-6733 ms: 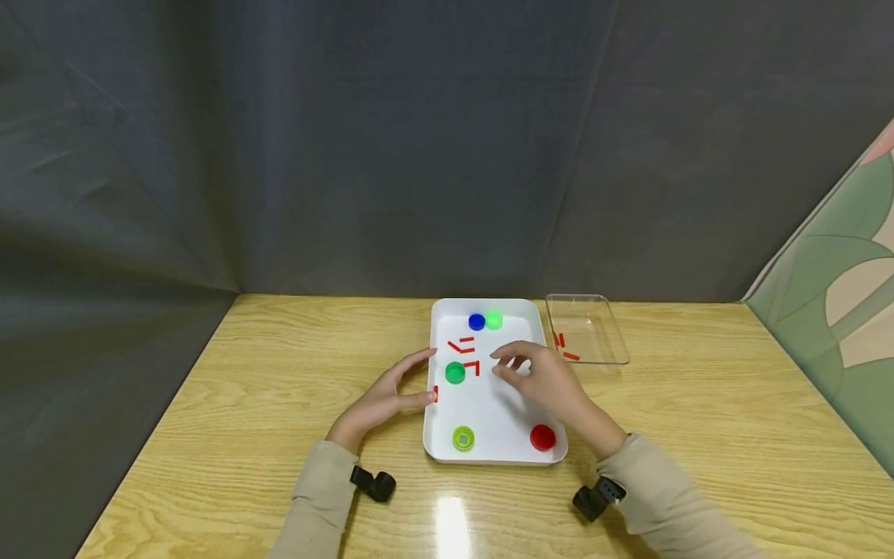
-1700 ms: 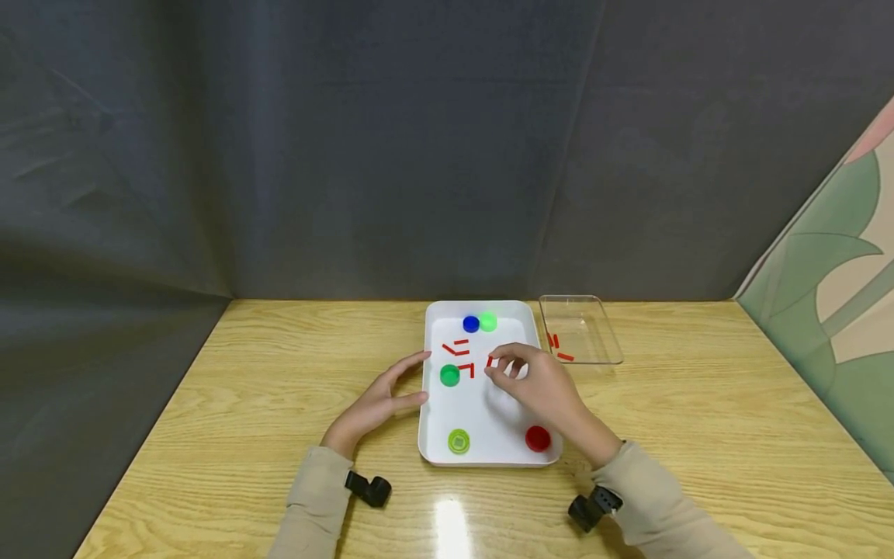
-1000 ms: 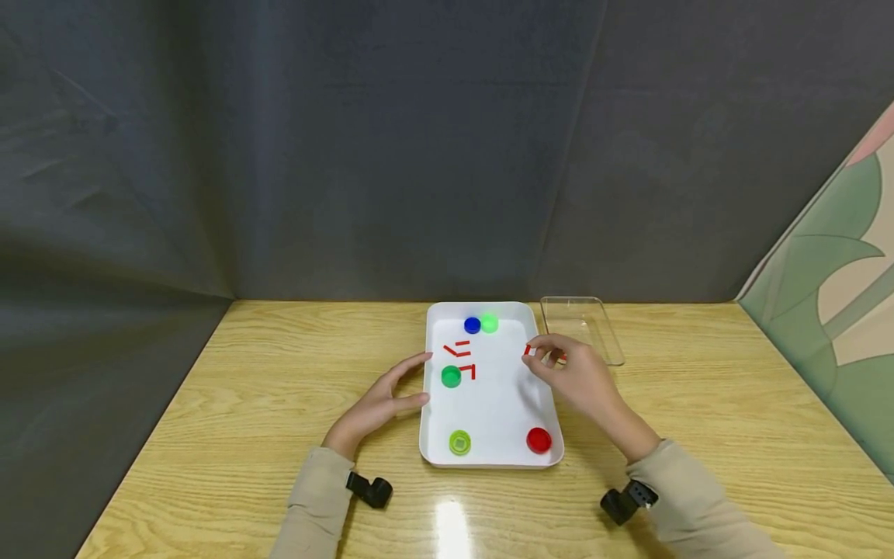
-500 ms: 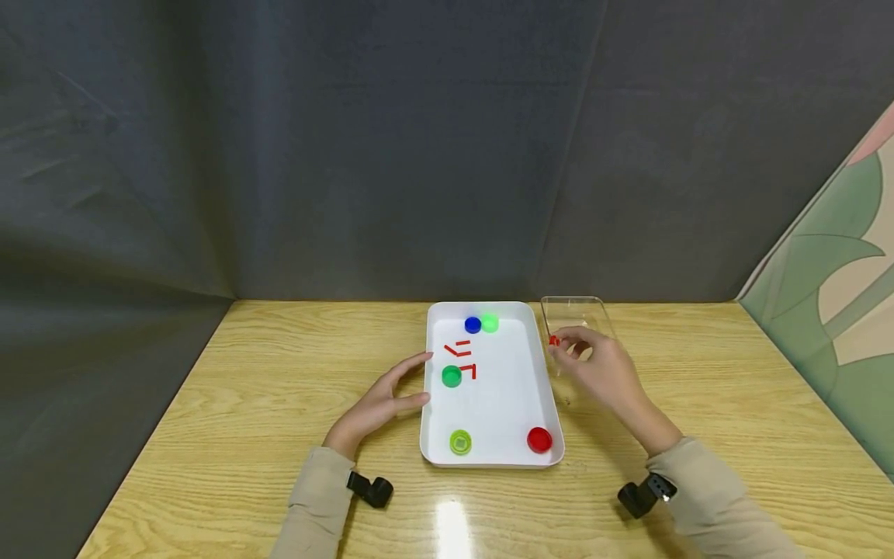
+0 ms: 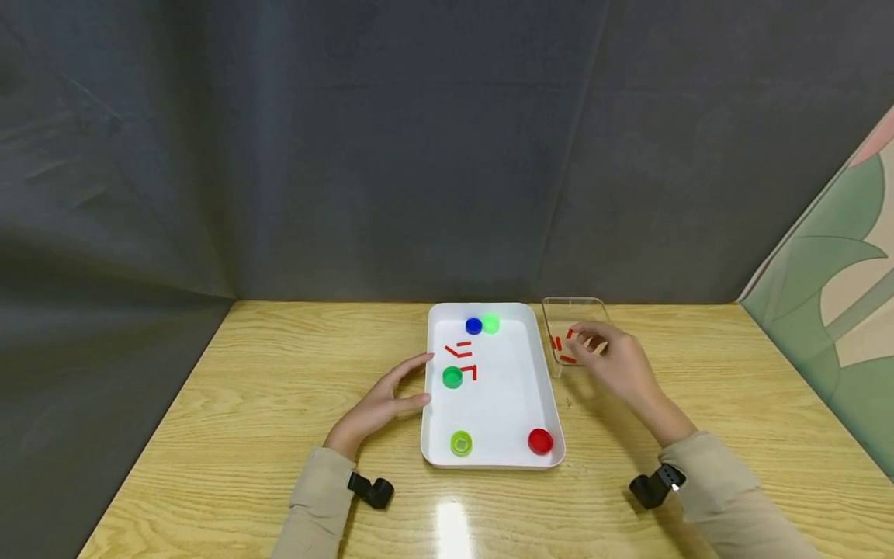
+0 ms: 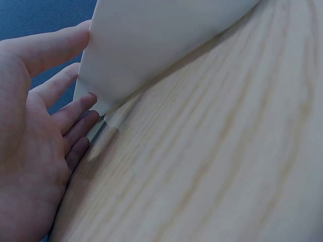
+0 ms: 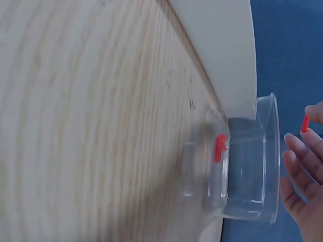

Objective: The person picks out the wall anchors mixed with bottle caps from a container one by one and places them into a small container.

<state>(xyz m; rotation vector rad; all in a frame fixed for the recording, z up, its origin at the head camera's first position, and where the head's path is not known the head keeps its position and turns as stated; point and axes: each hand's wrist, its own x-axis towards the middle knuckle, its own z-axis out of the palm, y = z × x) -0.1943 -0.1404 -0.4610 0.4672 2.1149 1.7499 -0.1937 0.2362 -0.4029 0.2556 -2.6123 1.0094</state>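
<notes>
My right hand (image 5: 618,365) pinches a small red stick (image 5: 570,334) between thumb and index finger, over the clear plastic box (image 5: 574,299). In the right wrist view the pinched stick (image 7: 305,123) shows above the box's rim, and the other fingers are loosely bent. Several red sticks (image 5: 568,359) lie in the box. My left hand (image 5: 377,404) touches the left wall of the white tray (image 5: 503,404) with thumb and fingertips spread. More red sticks (image 5: 464,355) lie loose in the tray's left half.
Inside the tray are round caps: a blue cap (image 5: 473,326), a bright green cap (image 5: 491,324), a darker green cap (image 5: 452,377), a yellow-green cap (image 5: 461,443) and a red cap (image 5: 540,442). Tray and box stand side by side on the wooden table (image 5: 279,373), before a dark curtain (image 5: 419,155).
The red stick once beside my left thumb is gone from there. My right hand, pinching a red stick, has moved right from above the tray to over the clear box. My left hand stays put.
</notes>
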